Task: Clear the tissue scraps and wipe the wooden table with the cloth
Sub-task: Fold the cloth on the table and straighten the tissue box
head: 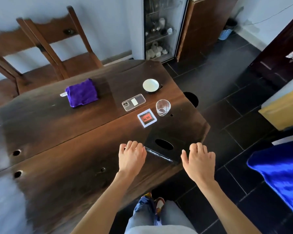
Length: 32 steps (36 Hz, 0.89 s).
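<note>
Both hands hover low over the near right corner of the dark wooden worktop (pixel 61 149), empty. The left hand (pixel 132 157) has its fingers curled loosely; the right hand (pixel 199 160) has its fingers half spread, beyond the edge. The folded purple cloth (pixel 81 92) lies well apart, toward the far side, with a small white tissue scrap (pixel 63 94) just beside it. A sensible move is to pinch that scrap first, then take the cloth flat under the palm.
</note>
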Available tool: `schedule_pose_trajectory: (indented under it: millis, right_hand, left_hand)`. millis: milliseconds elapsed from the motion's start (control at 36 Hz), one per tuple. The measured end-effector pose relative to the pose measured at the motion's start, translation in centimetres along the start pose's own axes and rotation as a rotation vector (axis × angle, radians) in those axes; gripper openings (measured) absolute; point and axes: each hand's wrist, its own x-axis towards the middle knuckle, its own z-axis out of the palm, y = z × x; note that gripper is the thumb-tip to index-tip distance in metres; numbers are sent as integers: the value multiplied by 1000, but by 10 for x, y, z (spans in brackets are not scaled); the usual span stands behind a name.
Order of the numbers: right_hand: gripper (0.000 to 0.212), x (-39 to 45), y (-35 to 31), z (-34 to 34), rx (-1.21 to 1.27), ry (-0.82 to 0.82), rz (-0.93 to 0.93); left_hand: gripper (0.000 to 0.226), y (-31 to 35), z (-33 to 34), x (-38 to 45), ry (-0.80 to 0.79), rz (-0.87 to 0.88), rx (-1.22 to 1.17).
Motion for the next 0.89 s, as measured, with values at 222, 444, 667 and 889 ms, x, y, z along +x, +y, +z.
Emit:
schedule_pose_trajectory:
  millis: [222, 444, 667, 889]
  right_hand:
    - [42, 20, -4, 36, 28, -138, 114]
    - [60, 33, -9, 75, 60, -384, 212]
    - [72, 51, -16, 100, 118, -535, 257]
    - [73, 64, -23, 106, 265, -722, 378]
  left_hand:
    - [32, -4, 32, 43, -203, -5, 4]
    - [54, 5, 69, 75, -421, -56, -18]
    - [62, 18, 105, 93, -512, -101, -23]
    - [52, 23, 107, 103, -573, -226, -153]
